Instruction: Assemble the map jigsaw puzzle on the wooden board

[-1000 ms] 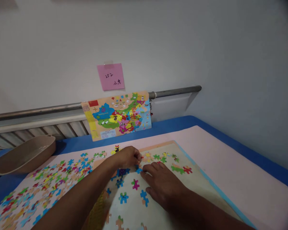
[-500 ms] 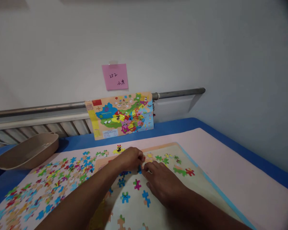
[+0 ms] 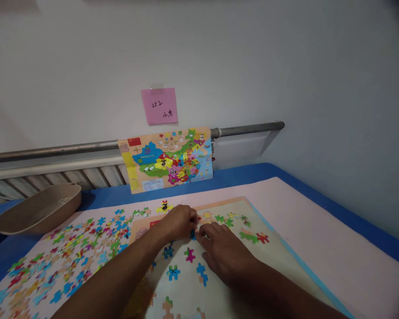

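Fingers [image 3: 190,218] of the left hand [image 3: 177,221] curl over a small blue puzzle piece [image 3: 193,234] on the puzzle board [image 3: 279,248]; whether they grip it cannot be told, nor which way it points. Right hand [image 3: 224,252] lies flat, fingers loose, its fingertips touching that piece. Board's long axis runs left to right. Loose pieces [image 3: 69,257] cover the mat on the left. Hands have barely shifted since half a second ago.

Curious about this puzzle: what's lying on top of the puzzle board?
On the puzzle board lie scattered pieces, plus the left hand and right hand. What their fingertips pinch is hidden.
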{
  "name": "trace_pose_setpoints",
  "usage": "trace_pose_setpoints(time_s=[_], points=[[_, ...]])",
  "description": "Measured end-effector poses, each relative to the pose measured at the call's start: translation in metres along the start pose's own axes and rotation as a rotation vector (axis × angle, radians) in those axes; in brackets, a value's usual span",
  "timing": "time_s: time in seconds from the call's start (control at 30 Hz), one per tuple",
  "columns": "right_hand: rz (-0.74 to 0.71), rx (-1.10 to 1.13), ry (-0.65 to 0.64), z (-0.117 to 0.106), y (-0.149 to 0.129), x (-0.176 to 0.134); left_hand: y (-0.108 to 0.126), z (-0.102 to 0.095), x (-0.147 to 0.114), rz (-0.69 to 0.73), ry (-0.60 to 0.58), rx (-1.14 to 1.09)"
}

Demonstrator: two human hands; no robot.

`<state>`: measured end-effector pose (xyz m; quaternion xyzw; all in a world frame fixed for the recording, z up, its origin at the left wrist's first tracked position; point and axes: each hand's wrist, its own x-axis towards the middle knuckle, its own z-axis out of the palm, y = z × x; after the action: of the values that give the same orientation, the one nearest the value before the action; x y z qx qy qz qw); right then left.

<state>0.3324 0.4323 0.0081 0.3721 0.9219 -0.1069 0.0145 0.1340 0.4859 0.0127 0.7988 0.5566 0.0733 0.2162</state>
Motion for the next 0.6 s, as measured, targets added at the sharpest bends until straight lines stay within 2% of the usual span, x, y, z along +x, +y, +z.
trace_pose_setpoints(time_s=[0.27, 0.4, 0.5, 0.6], points=[[0.001, 0.007, 0.006, -0.005, -0.002, 0.002, 0.005, -0.013, 0.004, -0.02, -0.088, -0.046], [0.007, 0.025, 0.003, -0.008, -0.005, 0.0, 0.009, -0.035, -0.008, -0.083, 0.04, -0.063], [0.002, 0.032, -0.008, -0.008, -0.005, -0.001, 0.022, -0.043, -0.053, -0.091, 0.164, -0.069], [-0.023, 0.056, 0.041, -0.001, -0.002, -0.001, 0.046, -0.026, -0.126, 0.026, 0.163, -0.179]])
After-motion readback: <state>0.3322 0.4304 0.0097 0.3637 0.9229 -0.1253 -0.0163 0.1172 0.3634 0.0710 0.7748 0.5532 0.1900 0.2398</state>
